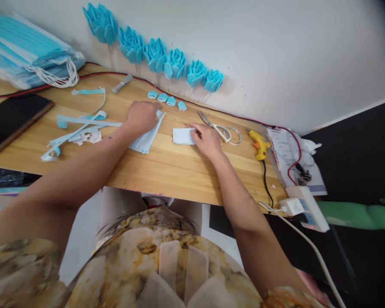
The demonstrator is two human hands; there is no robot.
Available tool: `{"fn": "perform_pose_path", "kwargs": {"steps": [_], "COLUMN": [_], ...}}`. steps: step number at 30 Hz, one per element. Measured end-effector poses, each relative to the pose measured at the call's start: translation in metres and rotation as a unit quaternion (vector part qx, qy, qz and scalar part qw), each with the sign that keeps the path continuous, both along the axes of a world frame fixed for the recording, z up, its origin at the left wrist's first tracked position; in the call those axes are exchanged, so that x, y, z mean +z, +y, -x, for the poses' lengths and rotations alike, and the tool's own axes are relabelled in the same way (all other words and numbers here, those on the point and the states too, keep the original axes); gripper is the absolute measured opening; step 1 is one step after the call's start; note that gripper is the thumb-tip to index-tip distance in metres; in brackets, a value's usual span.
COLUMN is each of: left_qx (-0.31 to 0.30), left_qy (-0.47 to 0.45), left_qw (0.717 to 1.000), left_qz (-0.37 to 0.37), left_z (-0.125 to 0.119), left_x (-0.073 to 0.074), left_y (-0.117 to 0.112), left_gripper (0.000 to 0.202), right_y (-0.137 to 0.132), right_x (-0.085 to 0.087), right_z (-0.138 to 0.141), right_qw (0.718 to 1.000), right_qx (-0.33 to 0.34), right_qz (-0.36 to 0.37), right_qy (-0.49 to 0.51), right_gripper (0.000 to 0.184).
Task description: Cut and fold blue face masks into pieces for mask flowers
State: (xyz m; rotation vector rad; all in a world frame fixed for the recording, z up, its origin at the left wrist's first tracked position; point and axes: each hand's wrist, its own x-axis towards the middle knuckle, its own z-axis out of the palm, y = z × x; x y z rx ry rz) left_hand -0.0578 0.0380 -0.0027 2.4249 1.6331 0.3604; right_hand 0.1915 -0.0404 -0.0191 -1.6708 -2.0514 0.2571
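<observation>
On the wooden table, my left hand (143,116) rests over the upper part of a pale blue pleated mask sheet (145,140), its index finger stretched out; the other fingers are mostly hidden. My right hand (208,140) has its thumb and fingers closed at the right end of a small folded white piece of mask fabric (182,136) that lies flat. Beyond my hands, several small folded blue petals (171,101) sit in a row. White-handled scissors (223,132) lie just right of my right hand, beside a roll of clear tape (235,136).
Blue fabric flowers (155,55) on sticks lean along the wall. Stacked face masks (25,47), a phone (14,119) and cut strips (83,122) occupy the left. At right are a yellow glue gun (259,144), papers (284,149) and a power strip (311,211) with cables.
</observation>
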Motion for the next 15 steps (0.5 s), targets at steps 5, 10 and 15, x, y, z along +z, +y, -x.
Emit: {"fn": "perform_pose_path", "kwargs": {"steps": [5,10,15], "left_qx": [-0.001,0.039,0.111], "left_qy": [-0.015,-0.087,-0.256], "left_qw": [1.000,0.995,0.958], "left_qz": [0.008,0.005,-0.073], "left_z": [0.000,0.003,0.006], "left_x": [-0.006,0.002,0.015], "left_y": [0.003,0.002,0.006], "left_gripper": [0.049,0.047,0.036], "right_y": [0.002,0.001,-0.011], "right_x": [-0.003,-0.002,0.019], "right_z": [-0.002,-0.002,0.016], "right_qw": [0.999,0.994,0.982], "right_qx": [0.020,0.021,0.017], "right_qz": [-0.039,-0.088,-0.108], "right_qy": [0.009,0.054,0.154], "right_gripper": [0.033,0.031,0.031]}}
